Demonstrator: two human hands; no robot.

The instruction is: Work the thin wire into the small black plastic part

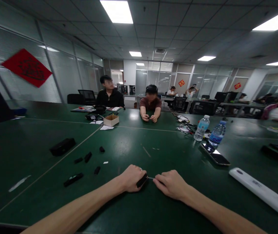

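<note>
At 6 o'clock on the dark green counter (190, 162), the left hand (130, 178) closes its grip on a small black rectangular plastic block (142, 180), seemingly light and stiff, best held by its long sides; the right hand (170, 185) pinches a thin pale wire (150, 177) in a narrow grip.

Lower centre of the frame: my left grip (131, 178) holds a small block (142, 180) on the table (134, 152), and a thin strip (150, 177) runs from it to my right grip (170, 185). Loose pieces (88, 157) lie left, a phone (214, 155) and water bottles (201, 128) right, a cardboard box (111, 120) ahead, a seated person (151, 102) beyond.
</note>
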